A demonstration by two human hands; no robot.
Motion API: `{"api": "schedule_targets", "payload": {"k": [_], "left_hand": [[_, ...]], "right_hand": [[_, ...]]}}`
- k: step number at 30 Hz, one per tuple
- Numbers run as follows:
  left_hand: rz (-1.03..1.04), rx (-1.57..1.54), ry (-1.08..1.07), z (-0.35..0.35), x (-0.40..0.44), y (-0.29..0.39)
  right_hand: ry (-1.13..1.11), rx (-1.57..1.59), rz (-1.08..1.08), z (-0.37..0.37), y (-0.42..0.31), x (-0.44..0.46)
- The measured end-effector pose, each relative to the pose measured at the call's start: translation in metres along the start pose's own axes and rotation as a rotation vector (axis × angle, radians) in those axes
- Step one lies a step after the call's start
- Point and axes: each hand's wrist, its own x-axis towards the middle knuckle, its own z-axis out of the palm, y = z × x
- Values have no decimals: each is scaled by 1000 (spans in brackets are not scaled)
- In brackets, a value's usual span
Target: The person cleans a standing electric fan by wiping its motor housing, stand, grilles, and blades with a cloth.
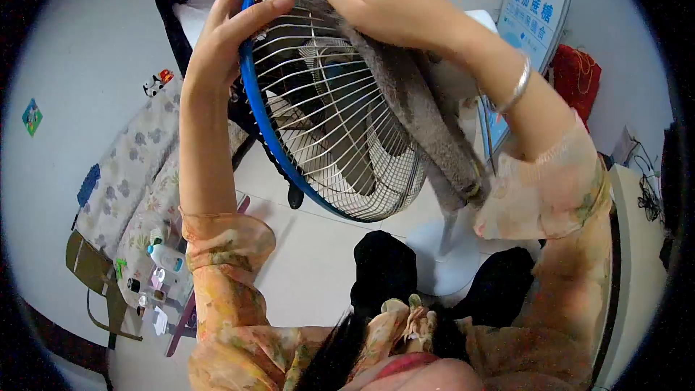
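A fan (340, 123) with a wire grille and a blue rim stands tilted in front of me, its white round base (427, 264) on the floor by my feet. My left hand (228, 32) is closed round the upper left of the blue rim, thumb over the grille. High up at the grille, my right hand (373, 3) is closed on a grey cloth (416, 94). The cloth lies bunched along the top of the fan, and its long end hangs down the right side. My right fingertips are partly hidden by the cloth.
At left a table with a floral cover (134, 166) holds a white jug (166, 259) and small items. Behind it sits a green chair (101, 279). A blue and white sign board (534, 14) and a red bag (577, 80) stand at upper right.
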Motion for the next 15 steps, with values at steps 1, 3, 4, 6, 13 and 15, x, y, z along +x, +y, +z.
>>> {"api": "schedule_targets", "payload": {"k": [1, 3, 4, 6, 13, 15], "left_hand": [[4, 15, -3, -3, -1, -1], [75, 4, -88, -9, 1, -8], [110, -1, -132, -12, 1, -11], [106, -4, -161, -13, 1, -12], [89, -31, -61, 7, 4, 1], [92, -42, -74, 5, 5, 0]], "right_hand": [[50, -90, -19, 7, 0, -13], [103, -167, -20, 16, 4, -43], [107, -155, -1, 19, 6, -60], [52, -160, 27, 11, 11, -72], [-194, 384, 340, -39, -68, 1], [-36, 12, 1, 6, -38, -20]]}}
